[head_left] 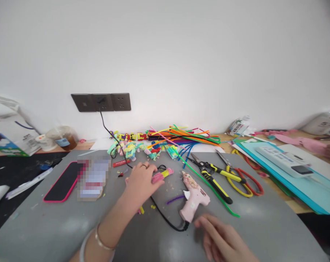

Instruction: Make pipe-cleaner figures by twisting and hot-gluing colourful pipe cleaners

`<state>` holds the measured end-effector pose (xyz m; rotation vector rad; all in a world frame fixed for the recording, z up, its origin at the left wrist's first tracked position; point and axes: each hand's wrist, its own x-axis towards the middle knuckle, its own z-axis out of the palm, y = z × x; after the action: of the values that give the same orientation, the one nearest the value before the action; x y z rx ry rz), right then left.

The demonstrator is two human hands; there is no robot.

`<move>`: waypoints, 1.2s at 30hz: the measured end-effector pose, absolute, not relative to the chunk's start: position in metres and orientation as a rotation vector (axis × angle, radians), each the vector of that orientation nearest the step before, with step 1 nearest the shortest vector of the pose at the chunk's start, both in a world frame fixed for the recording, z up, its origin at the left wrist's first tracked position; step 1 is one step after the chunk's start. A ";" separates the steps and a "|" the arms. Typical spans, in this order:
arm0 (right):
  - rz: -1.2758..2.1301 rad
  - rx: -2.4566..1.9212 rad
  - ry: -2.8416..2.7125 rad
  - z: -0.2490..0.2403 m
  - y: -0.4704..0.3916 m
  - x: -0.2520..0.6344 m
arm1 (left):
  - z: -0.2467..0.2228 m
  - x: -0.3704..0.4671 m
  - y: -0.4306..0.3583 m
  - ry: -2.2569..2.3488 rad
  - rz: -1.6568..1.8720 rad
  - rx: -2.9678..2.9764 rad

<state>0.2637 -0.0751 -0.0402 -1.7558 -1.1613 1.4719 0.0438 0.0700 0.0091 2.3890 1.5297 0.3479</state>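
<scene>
My left hand (143, 178) reaches over the grey work mat, its thumb and fingers closed around a pink and yellow fuzzy piece (167, 173) that looks like bundled pipe cleaner. Part of that piece is hidden under the fingers. My right hand (221, 234), slightly blurred, is low on the right with loosely curled fingers apart and nothing visible in them. Just beyond its fingertips lies a pale pink hot glue gun (193, 198) on its side, nozzle pointing away. A purple pipe cleaner (175, 199) is beside the gun's trigger.
Colourful pipe cleaners (183, 135) are heaped along the wall, near pastel fuzzy bundles (130, 149). Pliers (214, 182) and scissors (237, 178) lie right of the gun. A phone (63, 183) is at left. The black cord (165, 217) crosses the mat; a power strip (285, 160) rests on blue folders.
</scene>
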 end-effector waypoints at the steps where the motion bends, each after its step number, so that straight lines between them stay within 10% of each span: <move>1: 1.356 -1.846 -1.227 -0.042 -0.068 0.255 | 0.005 0.053 0.070 1.547 0.324 2.400; 7: 0.835 -2.169 -1.407 -0.044 -0.044 0.233 | -0.002 0.064 0.074 1.613 0.341 2.331; 19: 0.742 -2.237 -1.385 -0.055 -0.035 0.227 | -0.004 -0.013 0.056 1.101 1.118 1.001; 36: 0.801 -2.067 -1.123 -0.049 -0.025 0.250 | -0.022 -0.018 0.030 0.917 1.107 0.679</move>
<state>0.2504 -0.0250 -0.0492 -2.0667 -1.1227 0.8014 -0.0185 0.0304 -0.0223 0.6790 0.9171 1.1067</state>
